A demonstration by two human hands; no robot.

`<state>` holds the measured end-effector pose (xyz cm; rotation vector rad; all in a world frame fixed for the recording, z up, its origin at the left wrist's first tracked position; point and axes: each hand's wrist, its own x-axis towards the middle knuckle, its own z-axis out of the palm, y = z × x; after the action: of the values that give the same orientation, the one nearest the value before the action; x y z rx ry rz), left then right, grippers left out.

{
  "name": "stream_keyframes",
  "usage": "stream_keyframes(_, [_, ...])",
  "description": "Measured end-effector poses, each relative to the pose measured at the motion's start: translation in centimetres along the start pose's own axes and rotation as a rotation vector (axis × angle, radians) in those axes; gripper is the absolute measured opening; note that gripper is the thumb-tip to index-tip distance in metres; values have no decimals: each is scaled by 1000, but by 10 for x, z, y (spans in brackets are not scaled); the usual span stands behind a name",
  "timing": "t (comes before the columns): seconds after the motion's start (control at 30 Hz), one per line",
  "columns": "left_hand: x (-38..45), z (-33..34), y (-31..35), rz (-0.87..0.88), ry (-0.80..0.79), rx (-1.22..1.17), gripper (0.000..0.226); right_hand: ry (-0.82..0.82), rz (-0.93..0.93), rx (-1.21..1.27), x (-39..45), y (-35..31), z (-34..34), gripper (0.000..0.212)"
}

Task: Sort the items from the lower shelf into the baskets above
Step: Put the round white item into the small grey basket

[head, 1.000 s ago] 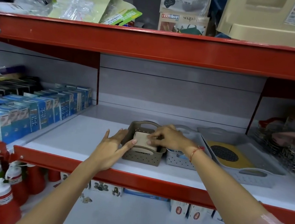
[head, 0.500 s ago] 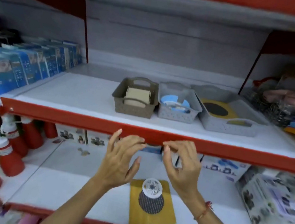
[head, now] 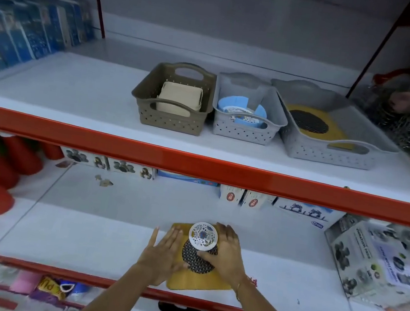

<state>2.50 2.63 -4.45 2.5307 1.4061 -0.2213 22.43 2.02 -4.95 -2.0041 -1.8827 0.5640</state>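
Yellow mat [head: 196, 280] flat, long axis running away from person; round floral coaster [head: 203, 235] atop, between spread fingers [head: 225, 230]; left hand [head: 165, 252] flat, right hand [head: 226, 256] possibly pinching coaster.

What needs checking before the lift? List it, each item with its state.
1. Both hands at the yellow mat: ok; left hand, right hand.
2. Grip closed on anything: cannot tell.
3. Round floral disc loose on top of the mat, may slide: not ok.
4. Large grey basket already holds a matching mat: ok.
5. Middle grey basket holds similar discs: ok.
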Motion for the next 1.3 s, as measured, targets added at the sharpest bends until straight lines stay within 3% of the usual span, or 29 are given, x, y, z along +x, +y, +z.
stream_keyframes(0.17, [13, 2, -3, -3, -45, 54, 132, -49, -29, -91, 15, -3, 12, 94])
stream_keyframes(0.4, [12, 3, -1, -29, -7, 37, 127, 55, -20, -141, 13, -11, 18, 89])
stream_keyframes(0.5, [3, -6, 1, -33, 52, -17, 129, 101, 17, -35, 5, -13, 13, 89])
stream_keyframes(0.7, [-26, -41, 10, -17, 296, -157, 109, 149, 5, 234, -24, -25, -21, 90])
stream_keyframes(0.97, [-90, -135, 44, 104, 671, -312, 69, 316, -177, 385, -82, -83, -121, 96])
stream_keyframes(1.3, [-95, -243, 43, 300, 1190, -238, 38, 540, -391, 293, -93, -135, -244, 70])
